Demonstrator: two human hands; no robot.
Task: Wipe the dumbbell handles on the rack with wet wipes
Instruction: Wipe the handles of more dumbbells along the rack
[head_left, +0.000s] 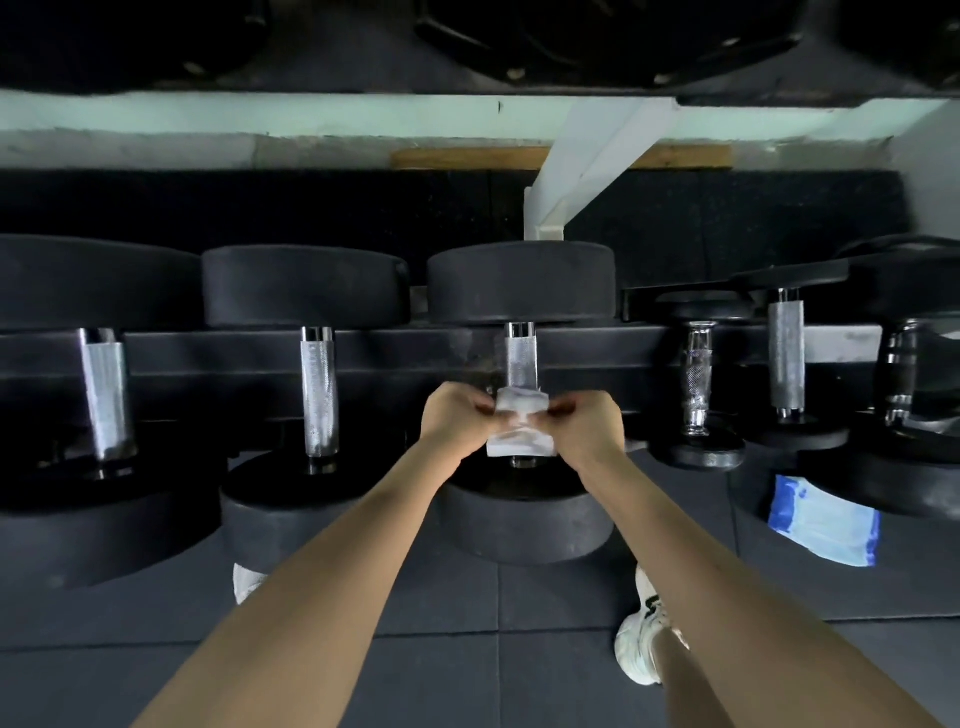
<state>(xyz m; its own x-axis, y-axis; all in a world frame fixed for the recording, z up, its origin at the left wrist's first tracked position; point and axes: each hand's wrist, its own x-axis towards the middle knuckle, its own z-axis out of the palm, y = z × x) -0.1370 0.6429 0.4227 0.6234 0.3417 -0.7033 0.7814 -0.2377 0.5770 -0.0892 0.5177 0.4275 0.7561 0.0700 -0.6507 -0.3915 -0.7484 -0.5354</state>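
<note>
Dumbbell handle (521, 358), knurled steel, likely rigid, resting on rack (405, 353) mid-row; wet wipe (519, 422), soft, limp, draped over near end, pinched at each edge by left hand (454, 418) and right hand (589, 423)

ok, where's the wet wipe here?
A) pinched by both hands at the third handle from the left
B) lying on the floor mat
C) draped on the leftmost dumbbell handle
A: the left hand and the right hand both pinch the wet wipe at the near end of the third dumbbell handle from the left.
</note>
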